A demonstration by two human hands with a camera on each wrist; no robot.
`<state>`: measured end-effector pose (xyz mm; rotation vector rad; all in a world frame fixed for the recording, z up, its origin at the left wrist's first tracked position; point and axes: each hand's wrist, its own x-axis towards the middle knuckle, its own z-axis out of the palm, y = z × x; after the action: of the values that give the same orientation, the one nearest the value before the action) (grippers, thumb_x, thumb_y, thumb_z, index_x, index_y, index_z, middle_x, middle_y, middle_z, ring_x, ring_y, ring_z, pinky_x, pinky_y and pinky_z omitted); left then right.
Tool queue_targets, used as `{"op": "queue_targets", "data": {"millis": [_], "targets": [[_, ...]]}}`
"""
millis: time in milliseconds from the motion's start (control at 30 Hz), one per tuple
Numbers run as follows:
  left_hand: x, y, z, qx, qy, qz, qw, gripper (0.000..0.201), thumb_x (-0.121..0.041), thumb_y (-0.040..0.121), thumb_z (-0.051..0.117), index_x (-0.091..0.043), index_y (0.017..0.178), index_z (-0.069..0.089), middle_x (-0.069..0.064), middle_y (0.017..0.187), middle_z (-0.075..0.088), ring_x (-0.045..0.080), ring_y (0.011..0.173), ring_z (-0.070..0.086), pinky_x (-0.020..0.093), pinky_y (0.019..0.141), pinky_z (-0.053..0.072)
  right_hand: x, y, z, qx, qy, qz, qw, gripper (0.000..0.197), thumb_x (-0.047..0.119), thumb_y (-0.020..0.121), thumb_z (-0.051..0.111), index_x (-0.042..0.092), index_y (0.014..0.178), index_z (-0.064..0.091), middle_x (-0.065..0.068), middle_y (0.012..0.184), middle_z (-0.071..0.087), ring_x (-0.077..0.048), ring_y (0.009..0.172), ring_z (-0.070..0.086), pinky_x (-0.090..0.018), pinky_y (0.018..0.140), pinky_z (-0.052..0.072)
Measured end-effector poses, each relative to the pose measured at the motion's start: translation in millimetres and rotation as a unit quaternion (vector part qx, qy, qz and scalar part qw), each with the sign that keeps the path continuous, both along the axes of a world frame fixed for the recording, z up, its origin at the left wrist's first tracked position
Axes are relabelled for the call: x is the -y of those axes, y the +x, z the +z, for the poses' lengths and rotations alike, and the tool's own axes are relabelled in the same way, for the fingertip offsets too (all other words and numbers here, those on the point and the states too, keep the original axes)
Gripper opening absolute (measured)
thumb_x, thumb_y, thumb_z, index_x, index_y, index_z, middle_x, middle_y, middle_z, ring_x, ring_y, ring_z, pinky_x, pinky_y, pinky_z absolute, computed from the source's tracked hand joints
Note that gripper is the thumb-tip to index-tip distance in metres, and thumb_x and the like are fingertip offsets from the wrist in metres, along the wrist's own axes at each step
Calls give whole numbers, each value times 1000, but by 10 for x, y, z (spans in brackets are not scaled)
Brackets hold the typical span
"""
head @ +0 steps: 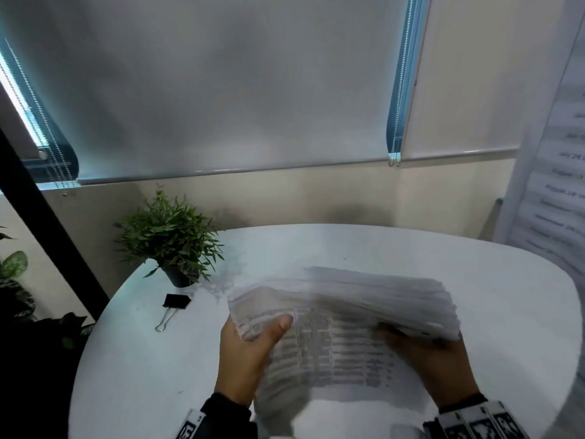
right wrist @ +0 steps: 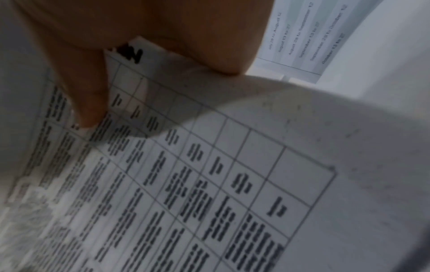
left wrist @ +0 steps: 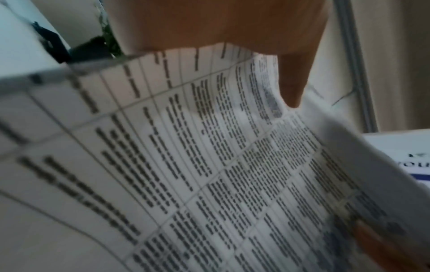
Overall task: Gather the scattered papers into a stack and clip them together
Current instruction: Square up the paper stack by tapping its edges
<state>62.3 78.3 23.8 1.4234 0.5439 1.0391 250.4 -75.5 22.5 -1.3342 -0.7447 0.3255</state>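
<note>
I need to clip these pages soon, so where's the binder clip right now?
In the head view the binder clip lies on the white table, left of the left hand, just in front of the potted plant.

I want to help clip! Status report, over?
Left hand and right hand both grip the papers. Stack gathered, edges uneven. Clip lies unused on the table, left of papers. Nothing in the way.

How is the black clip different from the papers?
The clip is small and black with silver handles; the papers are big, white and covered in printed tables. The clip lies alone on the table, untouched; the papers are held up by the left hand and right hand. Both are over the same white table.
</note>
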Motion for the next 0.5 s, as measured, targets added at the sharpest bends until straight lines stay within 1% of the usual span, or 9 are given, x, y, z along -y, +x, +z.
{"op": "queue_targets", "data": {"millis": [67, 133, 167, 233, 267, 333, 400, 433, 500], "targets": [[-27, -8, 60, 20, 3, 1, 1000, 95, -49, 38, 89, 5, 109, 58, 13, 89, 74, 24, 81, 72, 27, 64, 56, 8, 15, 49, -4, 31, 30, 999, 86, 55, 29, 90, 10, 99, 67, 7, 89, 75, -4, 81, 69, -17, 68, 55], [-94, -42, 77, 36, 5, 18, 999, 105, -55, 34, 89, -9, 120, 51, 10, 97, 72, 21, 88, 70, 29, 70, 57, 16, 67, 44, -4, 23, 38, 999, 100, 57, 22, 91, 6, 104, 64, 3, 92, 74, -8, 84, 69, -18, 69, 55], [-112, -51, 72, 40, -2, 19, 999, 106, -55, 33, 89, -14, 122, 49, 8, 100, 71, 21, 90, 70, 30, 73, 57, 10, 94, 28, -9, 14, 34, 999, 99, 53, 18, 92, 7, 102, 66, 4, 90, 74, -9, 82, 69, -18, 67, 55], [-88, -29, 76, 29, 0, 7, 1000, 103, -58, 36, 88, -6, 118, 53, 11, 98, 72, 27, 91, 70, 29, 71, 57, -15, 114, -7, -21, 8, 44, 999, 82, 44, 15, 94, 12, 87, 73, 5, 81, 75, -8, 75, 68, -16, 61, 53], [-76, -19, 87, 16, 9, 5, 1000, 100, -60, 37, 87, -1, 112, 57, 12, 93, 73, 29, 88, 70, 28, 68, 56, -30, 107, -5, -22, 13, 51, 998, 81, 48, 16, 93, 13, 86, 72, 4, 81, 75, -8, 75, 69, -16, 61, 54], [-88, -25, 120, 11, 22, 11, 1000, 97, -63, 37, 85, 1, 105, 60, 8, 88, 74, 23, 83, 71, 24, 65, 55, -38, 108, 12, -23, 31, 45, 998, 92, 58, 20, 90, 8, 93, 67, 5, 83, 75, -7, 76, 70, -17, 63, 54], [-110, -61, 137, 31, 23, 19, 999, 100, -63, 32, 85, -4, 107, 56, -1, 88, 73, 13, 81, 70, 20, 65, 54, -10, 150, 7, -14, 39, 28, 999, 98, 59, 21, 90, 3, 97, 63, 9, 84, 74, -4, 77, 69, -16, 65, 54], [-106, -70, 123, 34, 16, 19, 999, 104, -63, 30, 86, -8, 111, 53, -4, 91, 73, 11, 84, 70, 19, 68, 54, -3, 153, 13, -1, 30, 28, 999, 94, 57, 22, 90, 4, 96, 65, 12, 83, 73, -2, 78, 68, -15, 67, 53], [-73, -63, 24, 25, -11, 11, 1000, 116, -64, 29, 86, -7, 122, 49, 2, 103, 72, 19, 97, 69, 23, 76, 57, -7, 119, 4, -14, 16, 53, 998, 76, 59, 16, 89, 17, 78, 76, 13, 77, 73, 0, 72, 68, -14, 64, 53]]}}
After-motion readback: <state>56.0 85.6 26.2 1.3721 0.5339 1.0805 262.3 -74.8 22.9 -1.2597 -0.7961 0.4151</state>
